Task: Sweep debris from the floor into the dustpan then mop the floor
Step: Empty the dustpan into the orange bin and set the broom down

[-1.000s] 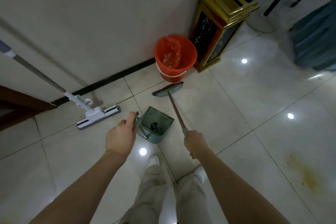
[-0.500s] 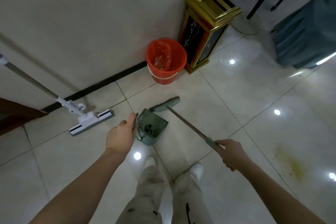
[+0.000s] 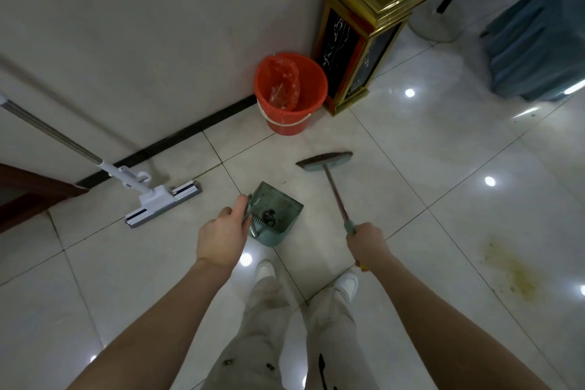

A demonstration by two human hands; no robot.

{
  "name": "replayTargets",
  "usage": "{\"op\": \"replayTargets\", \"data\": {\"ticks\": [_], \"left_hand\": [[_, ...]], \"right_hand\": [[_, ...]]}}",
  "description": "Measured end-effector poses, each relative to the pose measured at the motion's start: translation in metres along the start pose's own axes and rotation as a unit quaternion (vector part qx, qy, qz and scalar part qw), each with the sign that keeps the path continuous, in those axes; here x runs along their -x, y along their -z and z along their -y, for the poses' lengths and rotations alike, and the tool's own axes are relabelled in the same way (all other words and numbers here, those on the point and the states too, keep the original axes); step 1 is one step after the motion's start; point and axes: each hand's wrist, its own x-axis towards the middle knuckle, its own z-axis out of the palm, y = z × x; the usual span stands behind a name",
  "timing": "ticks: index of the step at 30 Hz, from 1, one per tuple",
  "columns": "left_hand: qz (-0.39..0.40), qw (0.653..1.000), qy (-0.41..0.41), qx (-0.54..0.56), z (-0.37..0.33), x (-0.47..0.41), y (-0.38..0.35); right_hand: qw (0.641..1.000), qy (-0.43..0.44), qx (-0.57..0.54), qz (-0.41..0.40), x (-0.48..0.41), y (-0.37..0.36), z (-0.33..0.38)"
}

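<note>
I am holding the dustpan (image 3: 274, 214) with my left hand (image 3: 221, 236); the fingers are closing around its handle at the left edge of the pan, and the pan is resting low on the floor (image 3: 443, 168) just in front of this hand, with its open lip pointing away from me. Some dark debris (image 3: 269, 215) is already lying inside it, near the comb teeth at the back. My right hand (image 3: 367, 245) is gripping the lower end of the broom (image 3: 326, 161) handle; the handle is running forward and a little to the left from this hand, and the broom head is touching the floor beyond the pan, to the right of its lip.

I am judging that the sweeping step is in progress; a few small specks are lying on the tile between the broom head and the lip. To do it well, I am thinking to keep the lip pressed flat against the tile, so nothing is slipping under it; then to draw the bristles toward the pan in short, gentle strokes, because a hard stroke is probably scattering the dust to the sides. The pan should stay tilted back, so the collected debris is not rolling out.

The mop (image 3: 163, 203) is leaning at the wall, well to the left of my left hand, not yet used; a yellowish stain (image 3: 512, 272) is waiting on the floor to the right of my right hand.
</note>
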Motion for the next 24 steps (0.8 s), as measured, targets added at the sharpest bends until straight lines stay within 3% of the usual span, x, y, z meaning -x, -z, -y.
{"op": "replayTargets", "data": {"ticks": [14,21,24], "left_hand": [[-0.008,1.000,-0.002,-0.009,-0.001,-0.008,0.005],[-0.036,0.998,-0.015,-0.041,0.015,-0.020,0.027],[-0.064,0.996,-0.005,-0.054,0.022,-0.025,0.052]], "right_hand": [[0.970,0.104,0.219,0.025,0.078,0.001,-0.091],[0.992,0.098,0.082,-0.019,0.080,0.080,-0.096],[0.990,0.111,0.074,-0.034,0.079,0.105,-0.096]]}}
